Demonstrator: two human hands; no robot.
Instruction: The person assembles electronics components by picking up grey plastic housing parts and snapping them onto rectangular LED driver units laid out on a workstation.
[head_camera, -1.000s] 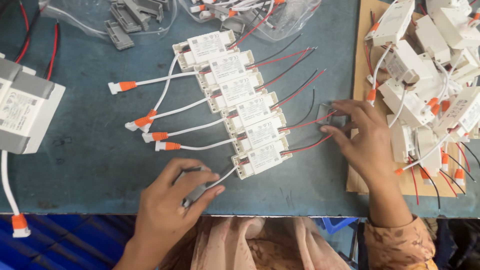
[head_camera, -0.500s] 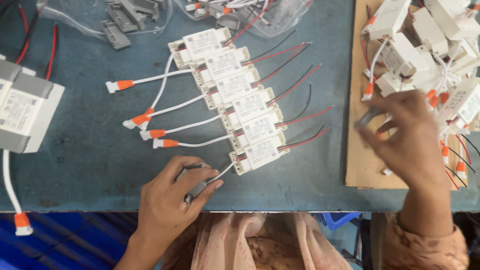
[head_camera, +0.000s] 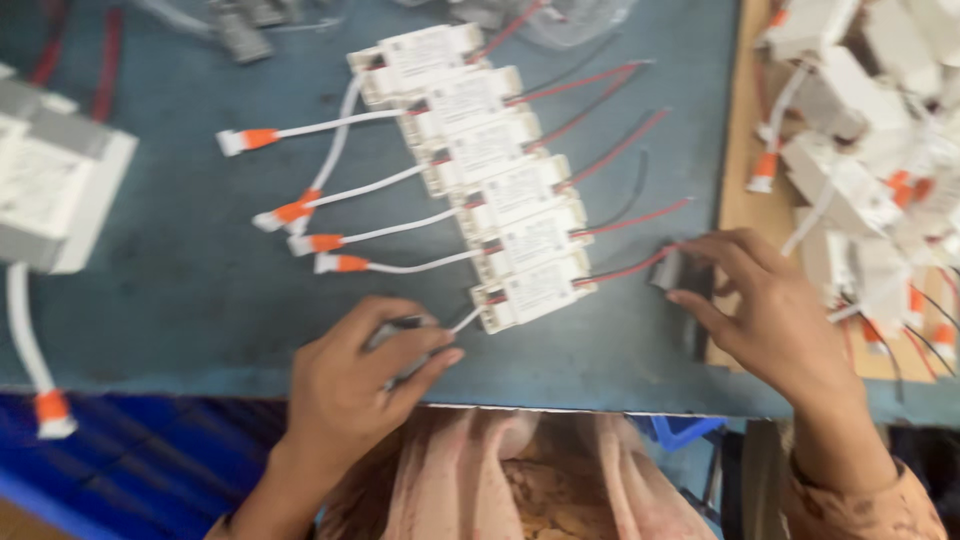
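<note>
White plastic driver boxes (head_camera: 505, 205) lie in a slanted row on our blue table (head_camera: 160, 290). Our left hand (head_camera: 355, 375) pinches the nearest box's white cable end; our right hand (head_camera: 770, 310) pinches a small dark part (head_camera: 668, 268) beside its red wire. We should hold both steady.

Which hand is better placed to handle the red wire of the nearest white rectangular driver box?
Right. The right hand sits at the red wire end; the left hand grips the opposite white cable.
</note>
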